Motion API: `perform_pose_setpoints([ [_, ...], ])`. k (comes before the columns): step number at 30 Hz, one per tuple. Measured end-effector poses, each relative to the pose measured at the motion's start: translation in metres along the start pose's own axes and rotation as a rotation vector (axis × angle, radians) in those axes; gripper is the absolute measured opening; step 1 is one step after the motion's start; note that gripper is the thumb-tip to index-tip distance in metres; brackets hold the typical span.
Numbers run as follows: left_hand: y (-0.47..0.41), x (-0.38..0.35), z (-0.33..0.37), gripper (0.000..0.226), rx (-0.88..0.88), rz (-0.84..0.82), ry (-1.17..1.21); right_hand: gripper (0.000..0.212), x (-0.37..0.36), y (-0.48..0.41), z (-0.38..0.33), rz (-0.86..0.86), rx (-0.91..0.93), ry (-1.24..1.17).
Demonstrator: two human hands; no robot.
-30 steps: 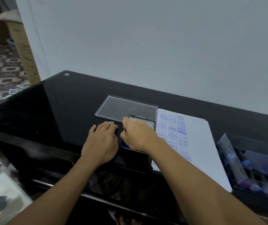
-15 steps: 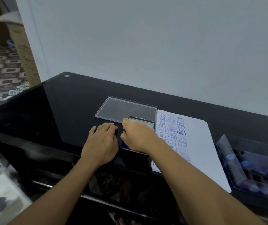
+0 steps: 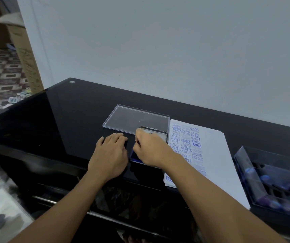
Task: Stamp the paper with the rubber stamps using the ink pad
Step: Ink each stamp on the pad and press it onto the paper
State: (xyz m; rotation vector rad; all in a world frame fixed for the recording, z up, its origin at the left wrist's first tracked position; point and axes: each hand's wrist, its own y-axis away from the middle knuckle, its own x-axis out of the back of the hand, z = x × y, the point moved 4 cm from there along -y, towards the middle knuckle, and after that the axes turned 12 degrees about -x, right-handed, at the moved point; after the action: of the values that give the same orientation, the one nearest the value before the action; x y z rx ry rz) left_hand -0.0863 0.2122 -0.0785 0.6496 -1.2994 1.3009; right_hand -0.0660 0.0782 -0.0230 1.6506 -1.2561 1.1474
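Note:
A blue ink pad lies in an open tin whose raised lid shows behind my right hand. That hand hovers low over the pad with its fingers curled down, pinching a rubber stamp that is almost wholly hidden beneath it. My left hand rests flat on the black table just left of the tin, fingers straight. A white paper lies right of the pad, covered with several blue stamped words such as SAMPLE and FRAGILE.
A clear plastic lid lies flat behind the pad. At the far right stands a clear box holding several stamps. The glossy black table ends at a front edge close to my arms; a wall rises behind.
Both hands stay in nearly the same place; the right hand keeps pressing down over the ink pad. The view has shifted only slightly.

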Motion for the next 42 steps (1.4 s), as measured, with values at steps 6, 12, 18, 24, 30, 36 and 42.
perform_pose_setpoints([
  [6,0.000,0.000,0.000,0.043,-0.007,0.001,0.000,0.010,0.000,-0.005,-0.004,-0.016,0.031,0.050],
  [12,0.000,0.000,0.002,0.044,0.002,-0.002,0.007,0.008,-0.001,0.001,0.008,0.001,0.000,-0.064],
  [18,0.000,0.000,0.002,0.043,-0.001,-0.012,0.018,0.010,0.001,-0.001,-0.005,0.002,-0.005,0.033],
  [24,-0.002,0.000,-0.002,0.043,0.016,-0.005,0.056,0.009,0.004,0.004,-0.001,-0.019,-0.036,-0.034],
  [30,-0.009,0.005,-0.005,0.041,0.062,0.027,0.145,0.009,0.005,0.002,-0.004,-0.027,-0.012,0.002],
  [36,-0.023,0.024,-0.004,0.041,0.149,0.173,0.346,0.012,0.011,0.002,0.001,-0.058,-0.014,-0.061],
  [42,-0.057,0.050,0.025,0.040,0.096,0.231,0.431,0.014,0.049,0.000,0.037,-0.019,-0.099,-0.286],
])
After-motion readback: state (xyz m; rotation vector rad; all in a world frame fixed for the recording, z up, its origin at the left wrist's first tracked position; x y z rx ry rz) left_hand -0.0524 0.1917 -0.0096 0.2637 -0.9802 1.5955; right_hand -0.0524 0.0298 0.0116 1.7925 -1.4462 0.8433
